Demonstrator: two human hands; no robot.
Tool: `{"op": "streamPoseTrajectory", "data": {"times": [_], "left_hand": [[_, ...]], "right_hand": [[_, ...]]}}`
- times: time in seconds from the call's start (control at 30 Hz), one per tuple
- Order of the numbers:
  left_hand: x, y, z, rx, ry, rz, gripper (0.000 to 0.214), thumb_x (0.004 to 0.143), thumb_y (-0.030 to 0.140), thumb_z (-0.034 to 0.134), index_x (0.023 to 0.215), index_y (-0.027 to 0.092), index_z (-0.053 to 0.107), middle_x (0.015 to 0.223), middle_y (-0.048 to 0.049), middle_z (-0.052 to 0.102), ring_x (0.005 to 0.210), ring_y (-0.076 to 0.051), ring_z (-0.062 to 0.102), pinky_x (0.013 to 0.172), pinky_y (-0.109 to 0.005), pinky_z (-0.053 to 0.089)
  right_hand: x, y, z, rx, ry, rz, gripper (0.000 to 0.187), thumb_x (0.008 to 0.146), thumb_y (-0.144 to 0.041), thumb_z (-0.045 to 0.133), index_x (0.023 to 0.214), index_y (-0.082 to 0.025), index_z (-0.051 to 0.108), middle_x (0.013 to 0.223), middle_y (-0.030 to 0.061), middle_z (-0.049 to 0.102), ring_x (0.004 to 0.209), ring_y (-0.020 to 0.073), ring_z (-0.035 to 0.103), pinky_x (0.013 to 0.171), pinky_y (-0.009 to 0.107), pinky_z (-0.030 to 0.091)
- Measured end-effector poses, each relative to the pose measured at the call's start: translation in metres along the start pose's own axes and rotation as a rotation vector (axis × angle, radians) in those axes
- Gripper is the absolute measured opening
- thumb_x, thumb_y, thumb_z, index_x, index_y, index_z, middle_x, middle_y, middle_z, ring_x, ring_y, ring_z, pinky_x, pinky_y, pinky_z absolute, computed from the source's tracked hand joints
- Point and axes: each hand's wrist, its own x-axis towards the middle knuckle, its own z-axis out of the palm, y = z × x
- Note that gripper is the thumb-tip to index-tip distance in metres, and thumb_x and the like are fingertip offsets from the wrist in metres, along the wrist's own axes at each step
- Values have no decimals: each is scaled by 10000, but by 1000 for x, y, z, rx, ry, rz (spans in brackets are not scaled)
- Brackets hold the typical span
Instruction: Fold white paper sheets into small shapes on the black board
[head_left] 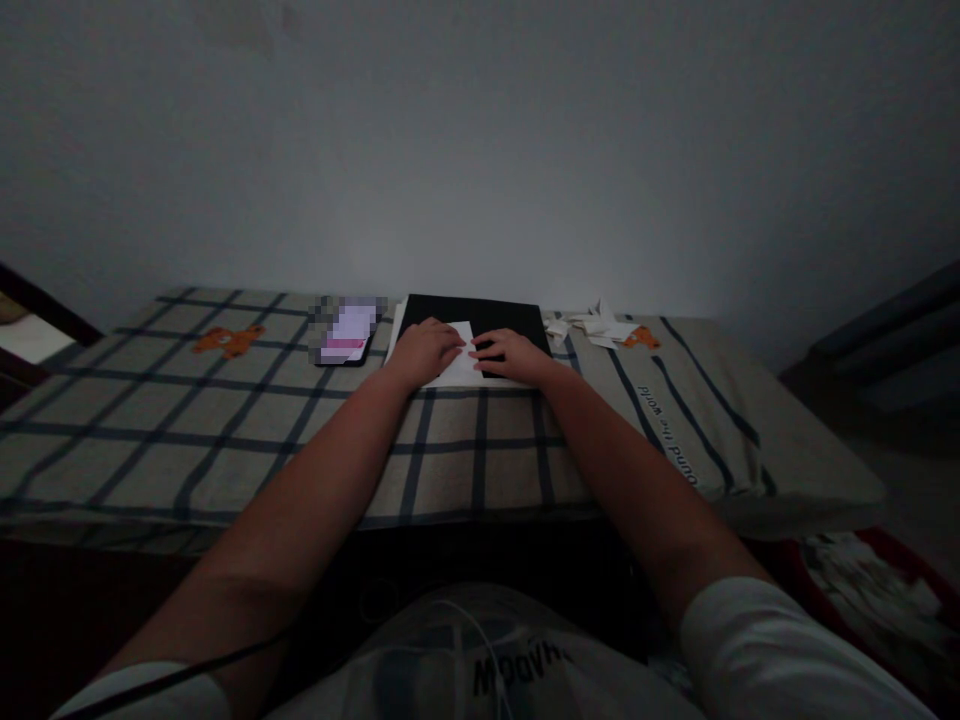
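A small piece of white paper (456,376) lies on a black flat board or folder (480,306). My left hand (426,352) rests on the left side of the paper, palm down, with its fingers stretched out flat. My right hand (516,356) is at the paper's right edge, its fingers spread and their tips touching the paper. Both hands are open, and they partly cover the paper. White sheets show from under the black board at its left and front edges.
A checked cloth (330,420) covers the table against the wall. A phone (349,332) with a lit screen lies left of the board. Folded white paper pieces (600,325) lie to the right. A red container (877,580) with crumpled contents stands below on the right.
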Motion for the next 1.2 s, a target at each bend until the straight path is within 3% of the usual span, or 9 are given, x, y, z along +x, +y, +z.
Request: {"op": "streamPoseTrajectory", "data": {"times": [0.2, 0.8, 1.2], "left_hand": [[-2, 3, -1, -28, 20, -89, 315, 914, 352, 511, 1155, 241, 679, 1236, -50, 667, 1151, -262, 542, 961, -403, 423], [1, -4, 8, -33, -15, -156, 450, 922, 405, 481, 1323, 218, 559, 1382, -89, 575, 1256, -313, 475, 983, -468, 403], [4, 0, 11, -21, -21, -194, 493, 910, 430, 470, 1363, 246, 539, 1447, -52, 526, 1246, -333, 455, 982, -496, 388]], "right_hand": [[0, 1, 1, 7, 6, 2, 287, 897, -379, 632, 1164, -306, 712, 1347, 53, 603, 1267, 258, 498, 1057, 475, 388], [0, -1, -1, -9, -13, 19, 304, 903, -389, 620, 1180, -299, 705, 1359, 66, 595, 1277, 272, 491, 1064, 498, 389], [0, 1, 2, 23, 13, 40, 295, 883, -381, 651, 1163, -308, 712, 1359, 49, 598, 1293, 268, 481, 1072, 494, 378]]}}
